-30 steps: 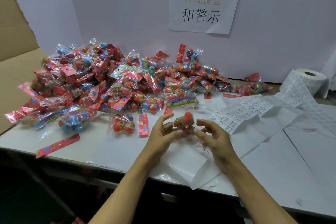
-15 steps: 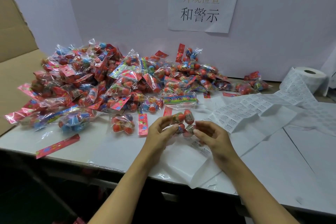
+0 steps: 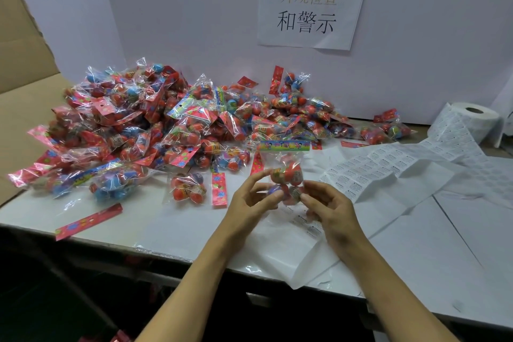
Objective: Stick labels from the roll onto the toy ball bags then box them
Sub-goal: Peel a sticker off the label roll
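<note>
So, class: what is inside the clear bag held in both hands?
The held bag shows red toy balls through the plastic, under a colourful header strip. The left hand and right hand cover its lower part, so no exact count.

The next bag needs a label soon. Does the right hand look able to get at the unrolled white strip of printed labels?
Probably yes, once it lets go: the right hand pinches the clear bag of red toy balls, and the unrolled white strip of printed labels lies flat just beside it, with nothing between.
</note>
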Motion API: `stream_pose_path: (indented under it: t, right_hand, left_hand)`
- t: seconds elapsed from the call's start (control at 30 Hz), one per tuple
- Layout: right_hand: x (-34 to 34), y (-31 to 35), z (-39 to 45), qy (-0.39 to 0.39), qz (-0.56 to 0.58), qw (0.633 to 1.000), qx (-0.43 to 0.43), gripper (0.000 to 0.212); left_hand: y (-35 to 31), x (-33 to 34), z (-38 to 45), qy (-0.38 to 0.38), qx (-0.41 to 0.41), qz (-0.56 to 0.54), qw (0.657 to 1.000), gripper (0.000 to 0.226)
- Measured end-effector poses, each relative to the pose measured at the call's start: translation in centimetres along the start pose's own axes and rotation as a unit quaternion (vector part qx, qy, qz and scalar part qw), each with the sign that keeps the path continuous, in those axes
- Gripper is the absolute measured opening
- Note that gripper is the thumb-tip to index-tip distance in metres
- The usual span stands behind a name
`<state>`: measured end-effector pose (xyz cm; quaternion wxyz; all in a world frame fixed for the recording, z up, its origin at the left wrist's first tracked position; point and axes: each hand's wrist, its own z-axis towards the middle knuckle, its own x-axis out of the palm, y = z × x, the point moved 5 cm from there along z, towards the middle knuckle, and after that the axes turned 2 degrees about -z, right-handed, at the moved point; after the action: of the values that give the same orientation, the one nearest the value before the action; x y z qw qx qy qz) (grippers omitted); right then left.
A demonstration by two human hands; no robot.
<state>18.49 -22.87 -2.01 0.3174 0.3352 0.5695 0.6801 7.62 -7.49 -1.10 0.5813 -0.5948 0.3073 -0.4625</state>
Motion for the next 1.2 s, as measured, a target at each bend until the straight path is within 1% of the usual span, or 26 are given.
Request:
stream_pose_path:
  t: [0.07, 0.13, 0.2, 0.3, 0.33, 0.4, 0.47, 0.53, 0.57, 0.63, 0.67, 0.73, 0.87, 0.97, 1.1, 1.2]
  right_hand:
    - [0.0, 0.1, 0.0, 0.003, -0.002, 1.000, -0.004, 0.028]
    - [0.0, 0.2, -0.1, 0.003, -0.013, 1.000, -0.009, 0.031]
    - [0.2, 0.2, -0.1, 0.009, -0.011, 1.000, -0.016, 0.038]
    - [0.4, 0.2, -0.2, 0.000, -0.001, 1.000, -0.010, 0.054]
    - [0.6, 0.3, -0.3, -0.001, -0.013, 1.000, -0.007, 0.054]
    - [1.2, 0.4, -0.5, 0.019, -0.083, 0.996, -0.011, 0.052]
    - [1.9, 0.2, -0.6, 0.039, -0.144, 0.989, -0.007, 0.061]
    - [1.9, 0.1, -0.7, 0.037, -0.154, 0.987, 0.007, 0.073]
    - [1.7, 0.1, -0.7, 0.036, -0.149, 0.988, 0.009, 0.070]
    - [1.5, 0.3, -0.8, 0.036, -0.121, 0.992, 0.021, 0.048]
    - [1.4, 0.3, -0.9, 0.038, -0.101, 0.994, 0.029, 0.041]
    - [1.4, 0.3, -0.9, 0.048, -0.075, 0.995, 0.042, 0.039]
    - [1.5, 0.5, -1.0, 0.063, -0.069, 0.995, 0.045, 0.037]
    - [1.4, 0.7, -0.9, 0.062, -0.062, 0.995, 0.038, 0.034]
    - [1.7, 1.0, -0.9, 0.070, -0.022, 0.997, 0.037, 0.015]
    - [1.7, 1.2, -0.9, 0.059, -0.015, 0.998, 0.034, 0.018]
  left_hand:
    - [0.0, 0.1, 0.0, 0.007, -0.001, 0.015, 1.000, 0.062]
    - [0.2, 0.0, 0.0, 0.014, 0.002, 0.027, 1.000, 0.067]
    - [0.3, -0.1, 0.1, 0.015, 0.015, 0.025, 0.999, 0.067]
    - [0.5, -0.2, 0.2, 0.019, 0.029, 0.006, 0.999, 0.064]
    - [0.6, -0.1, 0.2, 0.023, 0.027, -0.002, 0.999, 0.064]
    - [0.8, -0.1, 0.3, 0.025, 0.022, -0.019, 0.999, 0.062]
    - [0.8, -0.3, 0.3, 0.017, 0.019, -0.025, 0.999, 0.061]
    - [0.8, -0.4, 0.3, 0.013, 0.012, -0.030, 0.999, 0.057]
    - [0.7, -0.3, 0.2, 0.019, 0.010, -0.028, 0.999, 0.052]
    - [0.5, 0.0, 0.1, 0.037, 0.011, -0.014, 0.999, 0.039]
    - [0.4, 0.1, 0.0, 0.042, 0.010, -0.011, 0.999, 0.035]
    - [0.3, 0.3, -0.1, 0.044, 0.007, -0.008, 0.999, 0.030]
    - [0.1, 0.3, -0.2, 0.050, -0.006, 0.000, 0.999, 0.030]
    - [0.1, 0.3, -0.1, 0.049, -0.016, -0.014, 0.999, 0.028]
    - [0.2, 0.2, 0.0, 0.039, -0.016, -0.034, 0.999, 0.020]
    - [0.2, 0.2, 0.0, 0.027, -0.018, -0.053, 0.998, 0.020]
